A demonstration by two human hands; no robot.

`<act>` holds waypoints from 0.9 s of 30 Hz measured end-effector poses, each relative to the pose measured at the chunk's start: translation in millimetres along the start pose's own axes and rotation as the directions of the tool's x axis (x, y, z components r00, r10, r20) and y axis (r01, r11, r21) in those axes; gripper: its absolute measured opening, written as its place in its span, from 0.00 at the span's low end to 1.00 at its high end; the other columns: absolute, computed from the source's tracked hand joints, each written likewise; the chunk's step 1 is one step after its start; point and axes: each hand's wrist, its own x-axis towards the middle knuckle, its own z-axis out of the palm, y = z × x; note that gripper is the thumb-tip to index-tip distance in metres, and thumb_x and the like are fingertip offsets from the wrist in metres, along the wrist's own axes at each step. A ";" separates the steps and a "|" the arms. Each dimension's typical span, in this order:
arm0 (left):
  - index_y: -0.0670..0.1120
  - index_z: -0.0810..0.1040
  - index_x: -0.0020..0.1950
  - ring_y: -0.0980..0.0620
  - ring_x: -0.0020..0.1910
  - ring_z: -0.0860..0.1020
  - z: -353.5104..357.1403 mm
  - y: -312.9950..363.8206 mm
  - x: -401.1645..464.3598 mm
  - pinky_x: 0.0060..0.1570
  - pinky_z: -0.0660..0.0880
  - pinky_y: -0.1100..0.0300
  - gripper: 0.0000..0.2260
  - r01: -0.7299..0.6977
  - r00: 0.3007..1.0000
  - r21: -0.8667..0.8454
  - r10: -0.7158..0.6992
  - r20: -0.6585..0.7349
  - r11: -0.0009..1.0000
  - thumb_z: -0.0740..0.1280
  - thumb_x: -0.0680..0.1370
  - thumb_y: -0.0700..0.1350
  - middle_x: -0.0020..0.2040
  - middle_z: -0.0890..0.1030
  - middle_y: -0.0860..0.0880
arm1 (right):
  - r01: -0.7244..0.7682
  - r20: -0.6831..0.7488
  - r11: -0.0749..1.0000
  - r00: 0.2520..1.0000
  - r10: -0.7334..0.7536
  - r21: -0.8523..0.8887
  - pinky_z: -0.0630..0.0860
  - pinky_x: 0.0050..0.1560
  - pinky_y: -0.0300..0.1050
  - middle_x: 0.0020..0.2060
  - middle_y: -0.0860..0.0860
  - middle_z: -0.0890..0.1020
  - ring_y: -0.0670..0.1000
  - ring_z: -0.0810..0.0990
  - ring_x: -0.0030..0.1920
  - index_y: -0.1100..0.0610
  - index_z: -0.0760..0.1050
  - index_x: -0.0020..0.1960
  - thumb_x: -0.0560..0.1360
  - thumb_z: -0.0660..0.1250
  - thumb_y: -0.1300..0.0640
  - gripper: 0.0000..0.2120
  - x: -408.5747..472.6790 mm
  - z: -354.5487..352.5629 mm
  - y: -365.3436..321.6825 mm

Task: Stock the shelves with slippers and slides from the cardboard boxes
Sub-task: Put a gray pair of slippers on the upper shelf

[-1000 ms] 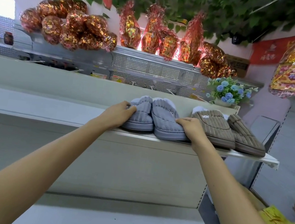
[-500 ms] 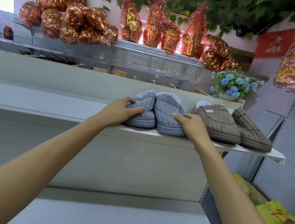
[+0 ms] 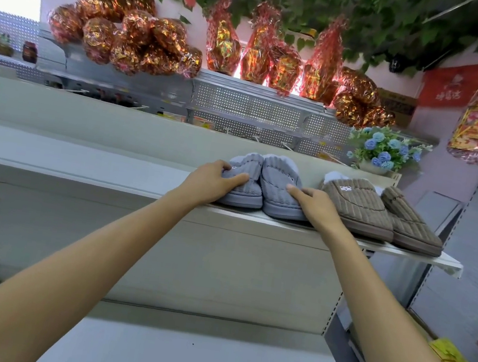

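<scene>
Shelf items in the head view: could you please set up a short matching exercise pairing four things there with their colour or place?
Column one:
1. slippers under the hands
2. slippers at the shelf's right end
3. flowers
4. foil-wrapped bundles

Column two:
A. brown
B. blue, in a pot behind the slipper shelf
C. grey
D. red and gold, on the high shelf at the back

Pairs: 1-C, 2-A, 3-B, 4-D. The left hand and the right hand each rest on one grey slipper.
</scene>
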 end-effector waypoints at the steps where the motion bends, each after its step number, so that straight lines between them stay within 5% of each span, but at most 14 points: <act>1: 0.48 0.74 0.71 0.47 0.67 0.74 -0.9 -1.2 -5.1 0.62 0.70 0.52 0.26 -0.031 0.998 0.002 0.031 -0.047 1.000 0.64 0.78 0.63 0.70 0.75 0.48 | 0.030 -0.034 0.999 0.999 -0.031 -0.033 0.73 0.65 0.52 0.61 0.53 0.82 0.55 0.79 0.62 0.57 0.78 0.65 0.73 0.64 0.33 0.33 -5.8 0.7 -3.4; 5: 0.52 0.79 0.63 0.55 0.60 0.77 -12.6 -16.8 -35.2 0.61 0.75 0.54 0.14 -0.305 0.927 -0.095 0.272 -0.258 0.948 0.69 0.78 0.54 0.64 0.78 0.54 | 0.342 -0.244 0.930 0.898 -0.366 -0.136 0.71 0.64 0.48 0.63 0.53 0.79 0.53 0.76 0.64 0.58 0.75 0.67 0.79 0.67 0.51 0.19 -43.3 10.0 -21.5; 11: 0.49 0.81 0.59 0.53 0.60 0.79 -63.0 -56.7 -98.5 0.60 0.77 0.51 0.11 -0.525 0.830 -0.184 0.453 -0.325 0.831 0.72 0.77 0.42 0.58 0.81 0.56 | 0.613 -0.123 0.790 0.782 -0.611 -0.018 0.74 0.61 0.38 0.57 0.46 0.82 0.43 0.78 0.59 0.55 0.79 0.62 0.76 0.72 0.56 0.15 -102.6 57.0 -64.7; 14: 0.48 0.82 0.58 0.51 0.61 0.80 -90.6 -87.2 -134.3 0.60 0.77 0.50 0.12 -0.519 0.834 -0.174 0.451 -0.318 0.837 0.73 0.76 0.39 0.58 0.83 0.55 | 0.639 -0.066 0.766 0.769 -0.635 0.072 0.74 0.61 0.36 0.57 0.44 0.82 0.40 0.79 0.58 0.54 0.79 0.62 0.76 0.72 0.57 0.15 -130.6 91.7 -86.1; 21: 0.47 0.81 0.59 0.50 0.60 0.80 -147.3 -182.0 -225.0 0.60 0.77 0.48 0.14 -0.387 0.899 -0.181 0.326 -0.291 0.904 0.76 0.75 0.40 0.57 0.82 0.53 | 0.665 0.034 0.709 0.724 -0.689 0.235 0.77 0.61 0.50 0.56 0.46 0.83 0.47 0.81 0.58 0.55 0.79 0.62 0.75 0.74 0.58 0.16 -195.4 196.4 -130.7; 27: 0.49 0.80 0.61 0.53 0.59 0.80 -181.4 -264.1 -315.0 0.60 0.77 0.54 0.15 -0.212 0.960 -0.170 0.172 -0.221 0.962 0.75 0.75 0.44 0.58 0.81 0.55 | 0.642 0.212 0.711 0.682 -0.700 0.287 0.75 0.62 0.45 0.58 0.47 0.82 0.44 0.79 0.60 0.56 0.78 0.64 0.75 0.74 0.55 0.18 -262.4 296.0 -163.2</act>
